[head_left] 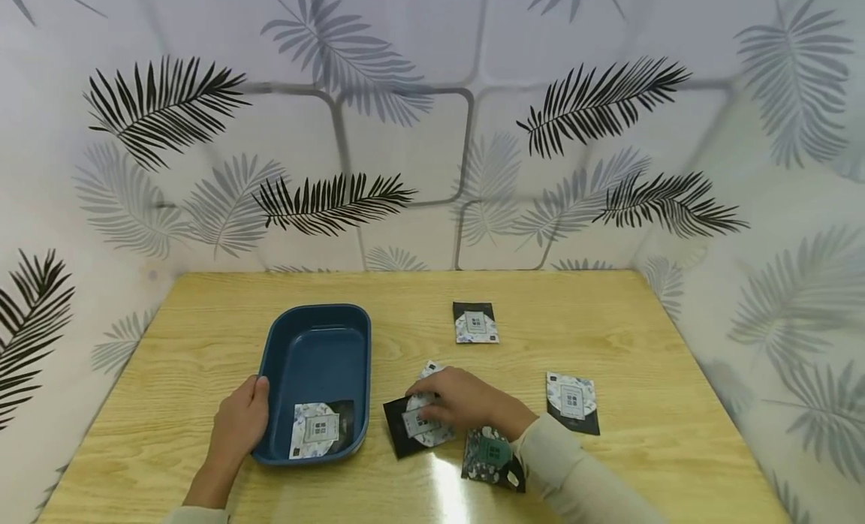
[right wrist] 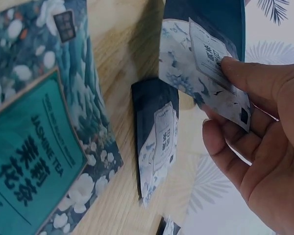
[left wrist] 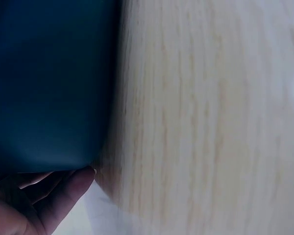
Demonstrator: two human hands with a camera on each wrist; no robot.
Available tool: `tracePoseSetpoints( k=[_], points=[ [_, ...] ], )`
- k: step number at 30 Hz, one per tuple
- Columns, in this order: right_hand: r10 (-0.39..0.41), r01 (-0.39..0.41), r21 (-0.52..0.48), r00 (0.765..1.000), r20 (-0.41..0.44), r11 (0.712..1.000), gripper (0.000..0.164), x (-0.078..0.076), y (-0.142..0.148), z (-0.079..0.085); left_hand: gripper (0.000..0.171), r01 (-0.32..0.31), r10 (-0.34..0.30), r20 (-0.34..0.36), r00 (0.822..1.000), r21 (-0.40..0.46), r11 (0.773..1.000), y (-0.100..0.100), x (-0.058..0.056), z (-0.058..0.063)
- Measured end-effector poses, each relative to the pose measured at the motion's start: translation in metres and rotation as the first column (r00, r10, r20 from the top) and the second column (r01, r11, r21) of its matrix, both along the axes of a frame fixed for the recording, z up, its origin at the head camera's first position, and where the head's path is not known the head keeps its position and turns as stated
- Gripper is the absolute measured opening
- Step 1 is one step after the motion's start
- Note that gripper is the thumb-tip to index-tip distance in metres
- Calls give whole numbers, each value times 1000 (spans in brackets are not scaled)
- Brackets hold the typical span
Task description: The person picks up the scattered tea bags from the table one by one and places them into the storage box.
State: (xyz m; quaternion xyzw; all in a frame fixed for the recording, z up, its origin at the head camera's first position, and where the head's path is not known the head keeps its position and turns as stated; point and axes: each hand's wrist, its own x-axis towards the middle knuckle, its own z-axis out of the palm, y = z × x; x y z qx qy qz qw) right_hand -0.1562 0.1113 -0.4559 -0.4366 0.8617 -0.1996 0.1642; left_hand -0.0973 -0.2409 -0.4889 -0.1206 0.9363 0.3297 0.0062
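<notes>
At the left, my left hand grips the side of a dark blue tray, thumb at the rim. The left wrist view has the fingers against the tray's outer wall. My right hand pinches a black-and-white tea packet between thumb and fingers, right of the tray. Another packet is partly hidden behind this hand. Below the right wrist lies a dark floral packet with a green label, marked jasmine tea. Inside the tray lies one black-and-white packet.
One black-and-white packet lies toward the back of the wooden table. A similar packet lies on the right. A leaf-patterned cloth hangs behind and beside the table.
</notes>
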Motion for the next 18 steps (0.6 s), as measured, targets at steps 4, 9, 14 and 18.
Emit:
tracePoseSetpoints(
  k=[4,9,14,18],
  points=[
    [-7,7,-5,1000,-6,1000,36,-4,1,2,43,-6,6,14,1000,2,1000,-1,-1,1],
    [-35,35,-2,999,-4,999,37,-6,3,6,44,-2,2,16,1000,5,1000,-2,0,2],
    [-57,57,-20,998,0,998,37,-5,4,8,44,4,-4,20,1000,-1,1000,-2,0,2],
    [-64,63,-39,998,-15,997,37,-5,6,8,43,7,-7,20,1000,-4,1000,-1,0,2]
  ],
)
